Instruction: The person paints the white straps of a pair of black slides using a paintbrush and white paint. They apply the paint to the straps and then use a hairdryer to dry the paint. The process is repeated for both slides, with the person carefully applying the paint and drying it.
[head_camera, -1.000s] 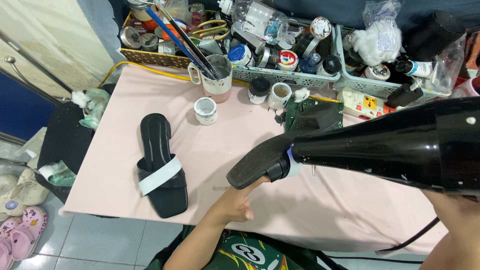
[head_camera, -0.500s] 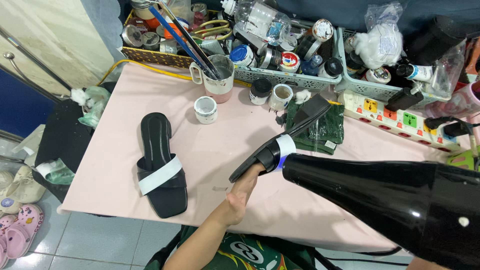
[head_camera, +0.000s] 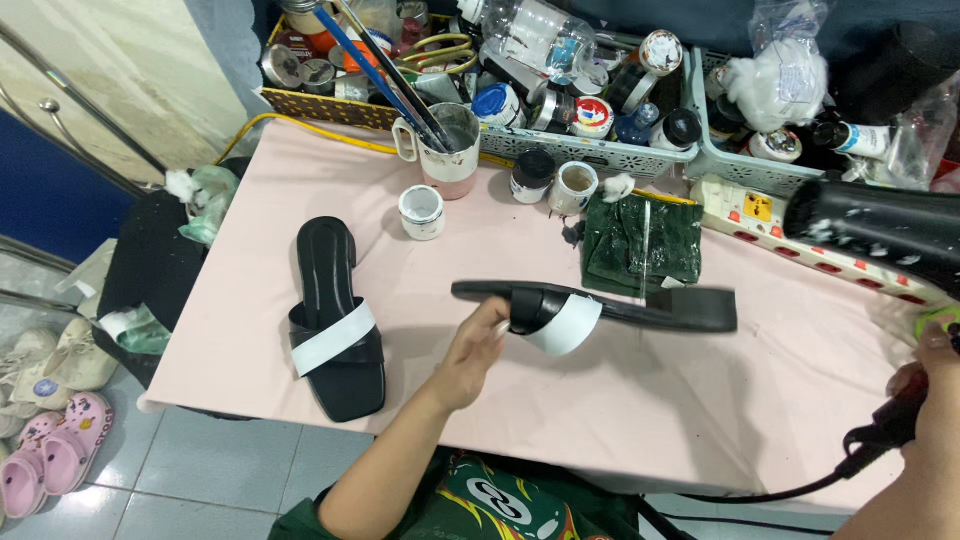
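A flat black sandal with a white strap band (head_camera: 335, 325) lies on the pink table cover (head_camera: 240, 250). Your left hand (head_camera: 470, 355) pinches its mate, the second black-and-white sandal (head_camera: 590, 305), sideways in the air. Your right hand (head_camera: 925, 400) is closed round the black hair dryer (head_camera: 880, 230). Held too close, hot air could warp that strap; your loose pinch may let it drop.

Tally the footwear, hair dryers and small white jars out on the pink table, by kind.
Sandals: 2, one flat on the table, one in the left hand
Hair dryer: 1
White jars: 2
Total: 5
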